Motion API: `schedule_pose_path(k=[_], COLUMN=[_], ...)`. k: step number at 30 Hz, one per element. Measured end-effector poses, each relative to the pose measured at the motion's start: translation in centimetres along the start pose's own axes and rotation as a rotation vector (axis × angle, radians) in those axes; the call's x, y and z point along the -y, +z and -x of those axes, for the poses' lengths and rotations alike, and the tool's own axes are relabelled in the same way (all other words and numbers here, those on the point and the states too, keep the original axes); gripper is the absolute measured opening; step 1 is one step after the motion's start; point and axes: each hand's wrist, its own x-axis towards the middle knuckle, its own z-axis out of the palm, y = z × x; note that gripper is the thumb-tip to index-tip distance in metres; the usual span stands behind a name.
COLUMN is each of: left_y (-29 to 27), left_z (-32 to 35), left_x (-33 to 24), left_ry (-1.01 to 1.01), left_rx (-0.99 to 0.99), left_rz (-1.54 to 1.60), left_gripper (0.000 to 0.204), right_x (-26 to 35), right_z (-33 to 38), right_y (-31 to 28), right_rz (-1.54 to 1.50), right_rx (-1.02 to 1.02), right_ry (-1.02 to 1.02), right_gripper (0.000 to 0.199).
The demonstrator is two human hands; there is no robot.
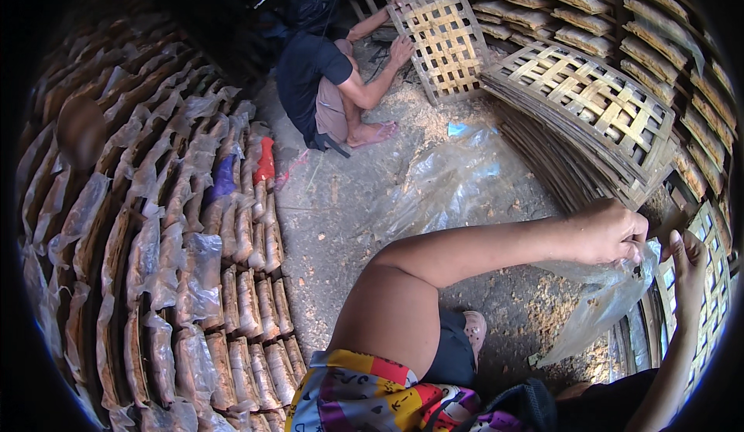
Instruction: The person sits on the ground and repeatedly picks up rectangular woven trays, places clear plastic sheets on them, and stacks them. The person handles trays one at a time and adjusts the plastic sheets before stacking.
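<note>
My left hand (608, 232) reaches across to the right and pinches the edge of a crumpled clear plastic sheet (593, 308). The sheet hangs down below the hand toward the crumb-strewn floor. Close beside it, my right hand (687, 265) has its thumb raised and fingers curled at the sheet's upper right corner. Part of that grip is hidden. Below and behind the hands leans a woven lattice tray (709, 254), with more slats next to it.
Stacked woven trays (589, 99) stand at the upper right. A crouching person (325, 75) tilts another lattice tray (442, 41) upright. Loose plastic sheeting (442, 188) lies on the concrete floor (333, 207). Rows of plastic-covered, filled trays (147, 261) line the left; similar layers (566, 13) line the far right.
</note>
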Motion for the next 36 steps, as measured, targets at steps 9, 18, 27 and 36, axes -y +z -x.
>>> schedule_pose_path(k=[9,18,27,36], left_y=[-3.3,-5.1,-2.8,-5.8], left_z=[-1.3,-0.8,-2.2,-3.1], left_x=[-0.6,-1.8,-1.8,-0.5], left_ry=[0.079,0.043,0.145,-0.091], left_rx=[-0.163,-0.342,-0.323,-0.104], left_rz=[-0.226,-0.451,-0.714,-0.402], left_gripper=[0.022,0.018,0.019,0.031], right_x=[2.3,5.0,5.0,2.0], right_z=[0.7,0.1,1.9,-0.9], right_y=[0.3,2.2,7.4,2.0], right_rz=[-0.061,-0.138,0.111,-0.155], right_rx=[0.079,0.122,-0.133,0.158], right_ry=[0.068,-0.207,-0.154,0.274], right_gripper=[0.023,0.116,0.11,0.022])
